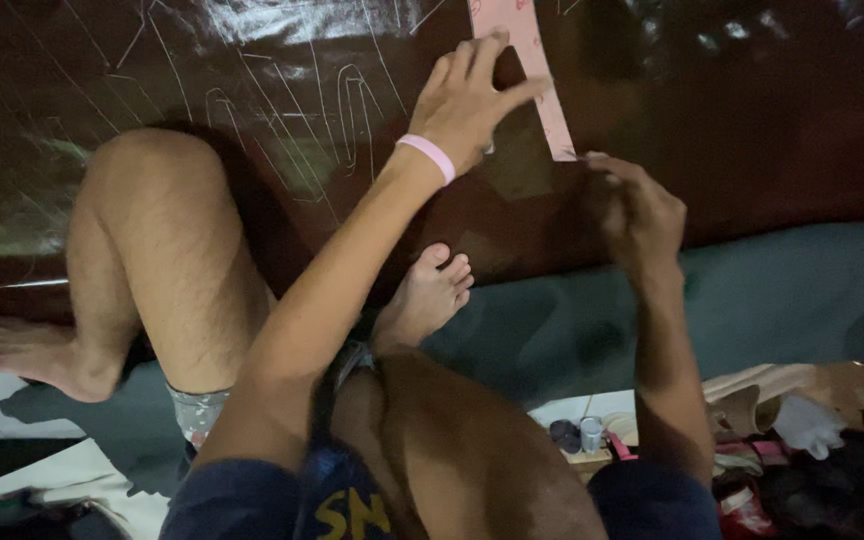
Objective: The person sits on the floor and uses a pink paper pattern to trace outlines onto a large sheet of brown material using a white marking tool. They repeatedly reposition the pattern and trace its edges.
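A dark brown glossy sheet with white chalk lines lies spread on the floor. A narrow pink pattern strip rests on it. My left hand, with a pink wristband, presses flat on the strip's left edge. My right hand is closed by the strip's lower end, its fingertips pinched at the corner; whatever it grips is too small and dark to make out. I sit on the sheet with bare legs and a foot below the hands.
A teal mat lies under the sheet's near edge. At the lower right sits clutter: small jars, a white cloth, red and dark items. My left knee rises at the left.
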